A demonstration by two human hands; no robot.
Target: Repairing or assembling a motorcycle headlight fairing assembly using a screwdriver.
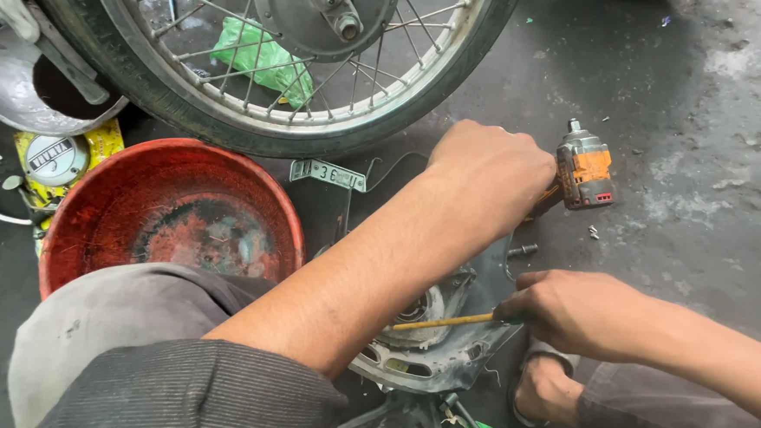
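My left hand reaches across my knee and closes around the handle of an orange and grey impact wrench lying on the concrete floor. My right hand grips a thin yellowish rod. The rod's tip points left into a grey metal hub cover on the floor between my legs. A small loose bolt lies between the two hands.
A spoked motorcycle wheel stands at the top with a green plastic bag behind its spokes. A worn red basin sits at left, beside a yellow can and a metal bowl. My sandalled foot rests near the cover.
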